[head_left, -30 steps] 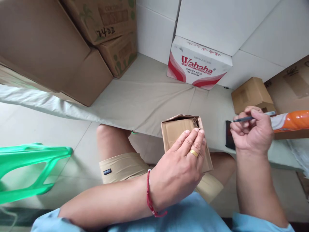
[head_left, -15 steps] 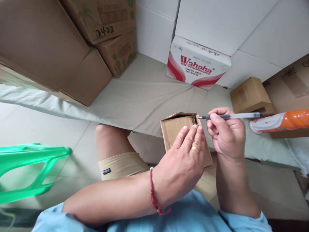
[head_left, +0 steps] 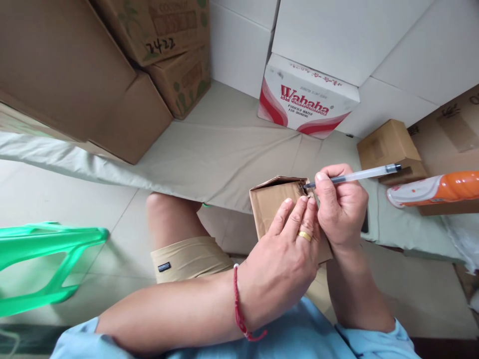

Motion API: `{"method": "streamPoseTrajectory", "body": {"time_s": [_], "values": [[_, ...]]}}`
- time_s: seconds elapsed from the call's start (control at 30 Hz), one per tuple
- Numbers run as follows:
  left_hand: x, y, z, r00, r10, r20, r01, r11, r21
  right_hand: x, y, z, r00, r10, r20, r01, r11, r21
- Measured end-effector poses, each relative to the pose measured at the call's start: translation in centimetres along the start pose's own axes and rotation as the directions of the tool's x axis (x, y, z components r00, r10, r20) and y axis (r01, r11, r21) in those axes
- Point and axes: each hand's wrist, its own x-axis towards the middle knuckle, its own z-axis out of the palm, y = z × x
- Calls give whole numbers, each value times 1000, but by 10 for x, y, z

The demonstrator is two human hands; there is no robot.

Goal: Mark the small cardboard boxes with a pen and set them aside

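A small brown cardboard box (head_left: 275, 195) is tilted over my lap, with a torn, darkened hole (head_left: 302, 188) near its upper right corner. My left hand (head_left: 288, 244) holds the box, its fingers laid along the face just below the hole; the thumb is hidden. It wears a gold ring and a red braided bracelet. In my right hand (head_left: 341, 207) a clear-barrelled pen (head_left: 368, 173) is pinched between thumb and fingers, its dark tip at the torn hole. The inside of the box is mostly out of sight.
A bench with a pale cloth (head_left: 224, 144) runs ahead of me. On it stand large cartons (head_left: 112, 94) at left, a Wahaha water box (head_left: 307, 102), a smaller brown box (head_left: 389, 147) and an orange-and-white bottle (head_left: 434, 188). A green plastic stool (head_left: 71, 269) is on the floor at left.
My right hand has moved a little left, closer to the box, and the pen now slants more, its tip shifted left to the torn hole. My left hand has barely moved.
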Motion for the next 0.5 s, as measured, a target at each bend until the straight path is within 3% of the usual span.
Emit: {"method": "streamPoseTrajectory", "body": {"time_s": [0.27,0.5], "values": [[2,-1,-1,1000,0,-18,0,1000,-8,-2,0,2,998,2,-62,-7,997,-78],[2,-1,-2,1000,1,-18,-1,1000,6,-2,-3,2,997,-57,-42,51,989,-139]]}}
